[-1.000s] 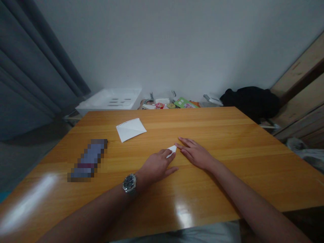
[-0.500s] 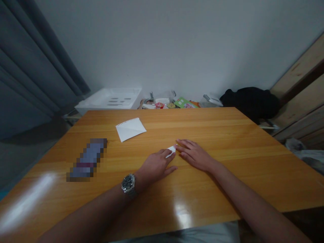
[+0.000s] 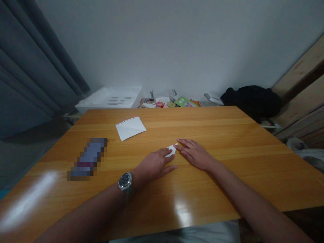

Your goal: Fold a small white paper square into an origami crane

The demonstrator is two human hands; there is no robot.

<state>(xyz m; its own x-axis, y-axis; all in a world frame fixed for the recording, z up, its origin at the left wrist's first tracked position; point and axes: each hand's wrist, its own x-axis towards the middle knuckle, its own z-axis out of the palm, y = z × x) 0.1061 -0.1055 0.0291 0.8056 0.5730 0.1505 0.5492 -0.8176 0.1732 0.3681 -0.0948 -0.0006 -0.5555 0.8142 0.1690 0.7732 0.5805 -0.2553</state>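
A small folded piece of white paper (image 3: 172, 150) lies flat on the wooden table between my hands. My left hand (image 3: 155, 164), with a metal watch (image 3: 125, 181) at its wrist, rests on the paper's left side, fingers stretched out and thumb apart. From the right, my right hand (image 3: 193, 153) lies palm down with its fingers extended, one fingertip at the paper's right edge. Part of the paper is hidden under my left fingers.
Behind my left hand lies a white sheet (image 3: 131, 128) with a perforated edge. A blurred-out, phone-like object (image 3: 88, 158) sits on the left of the table (image 3: 215, 125). Past the far edge are a white foam tray (image 3: 111, 96), a green booklet (image 3: 186, 101) and a black bag (image 3: 253, 101).
My left hand has shifted slightly left, and more of the folded paper shows. The right hand has barely moved, one fingertip now at the paper's edge.
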